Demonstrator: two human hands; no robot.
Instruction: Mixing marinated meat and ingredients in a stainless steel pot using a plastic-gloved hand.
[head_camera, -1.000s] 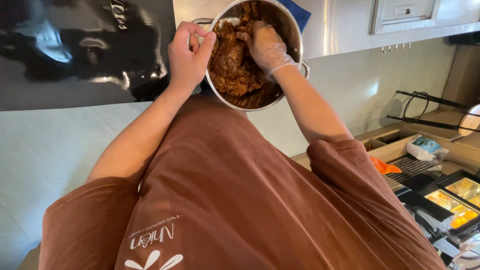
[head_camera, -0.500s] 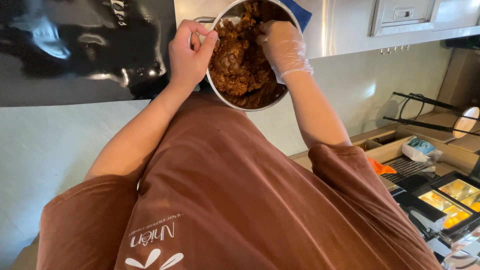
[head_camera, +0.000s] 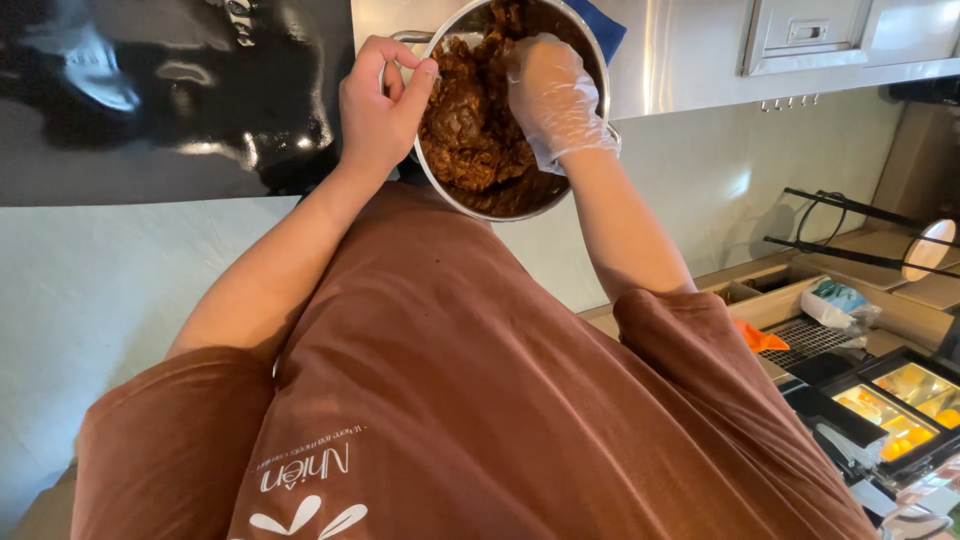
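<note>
A round steel pot (head_camera: 452, 196) sits at the top centre, full of brown, sauced chunks of food (head_camera: 468, 140). My left hand (head_camera: 378, 108) is bare and grips the pot's left rim by its handle, thumb on the edge. My right hand (head_camera: 555, 98) wears a thin clear plastic glove and is pushed into the food on the right side of the pot, fingers curled around some of it. My brown shirt fills the lower half of the view.
A glossy black surface (head_camera: 150, 110) lies left of the pot, and a steel cabinet front (head_camera: 800, 40) is at the top right. At the lower right are a wire rack (head_camera: 810, 340), an orange cloth (head_camera: 755, 338) and black trays of yellow food (head_camera: 900, 400).
My gloved right hand has shifted a little to the right inside the pot, working the food. My left hand has kept its grip on the rim.
</note>
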